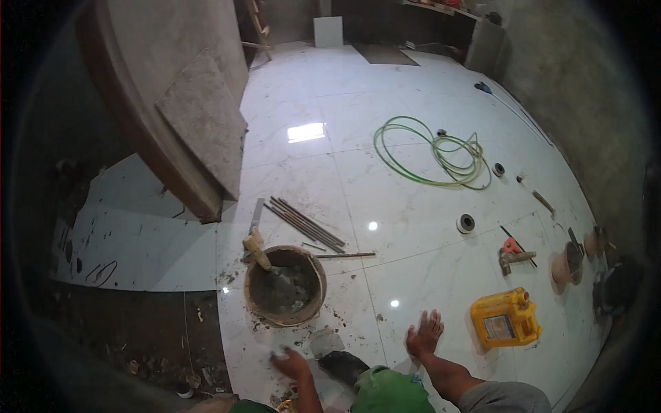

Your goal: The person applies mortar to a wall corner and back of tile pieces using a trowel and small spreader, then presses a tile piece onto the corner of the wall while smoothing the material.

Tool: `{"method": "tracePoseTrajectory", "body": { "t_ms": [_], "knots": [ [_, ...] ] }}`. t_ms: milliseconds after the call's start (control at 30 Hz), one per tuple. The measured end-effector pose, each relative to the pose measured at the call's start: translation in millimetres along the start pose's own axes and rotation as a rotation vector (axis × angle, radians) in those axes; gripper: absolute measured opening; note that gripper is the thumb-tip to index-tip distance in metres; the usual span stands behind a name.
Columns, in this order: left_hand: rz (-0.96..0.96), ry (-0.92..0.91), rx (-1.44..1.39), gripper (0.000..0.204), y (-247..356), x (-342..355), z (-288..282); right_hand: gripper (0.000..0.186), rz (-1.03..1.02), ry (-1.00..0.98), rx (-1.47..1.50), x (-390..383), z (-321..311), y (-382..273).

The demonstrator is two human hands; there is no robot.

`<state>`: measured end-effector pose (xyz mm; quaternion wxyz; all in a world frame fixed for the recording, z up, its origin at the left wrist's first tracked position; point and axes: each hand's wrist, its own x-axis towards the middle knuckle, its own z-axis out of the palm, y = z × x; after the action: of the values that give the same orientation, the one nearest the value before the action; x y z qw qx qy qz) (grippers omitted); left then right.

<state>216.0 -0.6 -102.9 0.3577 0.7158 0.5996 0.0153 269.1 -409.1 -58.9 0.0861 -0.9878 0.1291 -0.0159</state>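
My left hand [292, 363] is low over the white tile floor, just below the bucket, with its fingers apart and nothing in them. My right hand [426, 334] rests on the tiles with its fingers spread, between my green-clad knee [392, 391] and a yellow jerrycan [506, 318]. A round bucket [321, 289] holds grey wet mortar [282, 292]. Across its far left rim lies a tool with a thick, mortar-caked handle [256, 249] and a flat blade. A small grey square piece [325, 342] lies by my dark-covered foot [342, 367].
Several metal rods [306, 224] lie beyond the bucket. A coiled green hose [441, 182] is farther off. To the right are a hammer [516, 259], tape-like rolls [466, 224] and clay-coloured bowls [566, 265]. At left, the tiles end at a dirt-filled pit [151, 330]; a tile slab [206, 124] leans on the wall.
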Motion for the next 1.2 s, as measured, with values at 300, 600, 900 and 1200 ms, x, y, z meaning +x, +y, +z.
{"method": "tracePoseTrajectory", "body": {
  "t_ms": [300,600,900,1200],
  "knots": [
    [-0.389,0.462,0.474,0.082,-136.1,-20.3,-41.1,0.08,-0.083,-0.02,-0.037,-4.3,13.9,-6.4],
    [-0.119,0.35,0.159,0.076,-38.6,-40.0,-42.3,0.069,-0.056,-0.006,-0.168,-11.1,12.3,-19.3],
    [-0.45,0.156,0.016,0.105,-12.8,-70.4,-82.4,0.066,0.013,-0.004,-0.374,6.5,34.0,3.6],
    [-0.458,0.209,0.175,0.1,-34.9,-59.2,-34.7,0.07,-0.021,0.068,-0.387,0.1,58.5,17.3]
  ]
}}
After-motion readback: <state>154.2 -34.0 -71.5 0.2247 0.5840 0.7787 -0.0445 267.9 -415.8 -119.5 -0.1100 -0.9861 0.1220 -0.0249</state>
